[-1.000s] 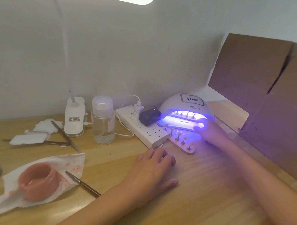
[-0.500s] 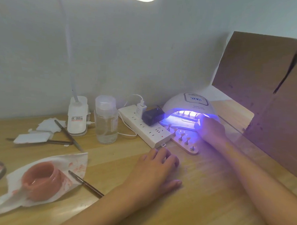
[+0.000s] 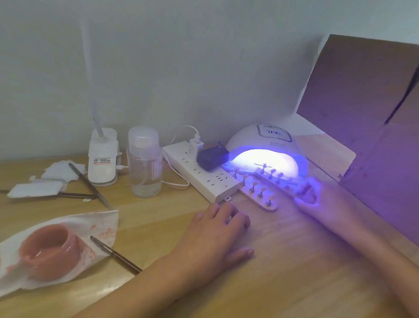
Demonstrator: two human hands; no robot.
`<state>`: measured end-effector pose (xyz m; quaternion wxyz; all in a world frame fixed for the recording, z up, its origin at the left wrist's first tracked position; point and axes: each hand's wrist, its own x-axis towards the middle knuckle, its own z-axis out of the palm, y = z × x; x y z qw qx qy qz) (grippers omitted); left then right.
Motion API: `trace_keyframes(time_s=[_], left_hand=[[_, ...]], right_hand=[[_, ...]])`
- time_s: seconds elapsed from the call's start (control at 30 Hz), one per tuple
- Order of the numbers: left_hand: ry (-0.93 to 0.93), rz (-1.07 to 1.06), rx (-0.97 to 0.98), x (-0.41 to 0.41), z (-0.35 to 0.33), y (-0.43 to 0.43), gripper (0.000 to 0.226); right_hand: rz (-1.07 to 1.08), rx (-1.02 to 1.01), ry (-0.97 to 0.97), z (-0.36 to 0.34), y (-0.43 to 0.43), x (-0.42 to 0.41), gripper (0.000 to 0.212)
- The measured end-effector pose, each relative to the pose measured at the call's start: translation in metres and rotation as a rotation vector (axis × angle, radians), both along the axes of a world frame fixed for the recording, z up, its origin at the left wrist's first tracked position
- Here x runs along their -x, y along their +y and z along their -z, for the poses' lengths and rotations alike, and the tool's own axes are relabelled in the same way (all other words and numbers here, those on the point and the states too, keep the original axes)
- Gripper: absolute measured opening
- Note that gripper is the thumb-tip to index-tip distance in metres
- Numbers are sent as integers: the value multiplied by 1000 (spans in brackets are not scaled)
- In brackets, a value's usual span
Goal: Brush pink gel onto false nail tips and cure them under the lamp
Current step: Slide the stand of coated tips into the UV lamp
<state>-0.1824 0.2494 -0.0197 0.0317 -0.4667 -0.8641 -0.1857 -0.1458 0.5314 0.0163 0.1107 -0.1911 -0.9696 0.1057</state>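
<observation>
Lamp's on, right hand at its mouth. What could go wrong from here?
1. The right hand seems to pinch the tip strip right beside the wooden stand; a swing could knock the stand's tips.
2. That hand sits in the curing lamp glow, so the skin is exposed.
3. The left forearm lies close to the brush and open gel jar; a shift could smear gel.

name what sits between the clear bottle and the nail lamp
In the head view, a white power strip lies between the clear bottle and the nail lamp, with a white charger and a black adapter plugged into it.
</observation>
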Motion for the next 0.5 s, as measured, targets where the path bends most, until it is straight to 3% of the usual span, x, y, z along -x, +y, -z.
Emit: trace_keyframes(time_s=[0.1,0.23,0.5], left_hand=[[11,-2,-1,0,1,0,44],[28,-3,-12,-1,1,0,45],[26,4,-12,0,1,-1,44]], right_hand=[[43,56,-31,-6,25,-41,19],[246,-54,-93,-5,56,-67,21],[377,-57,1,5,68,-6,41]])
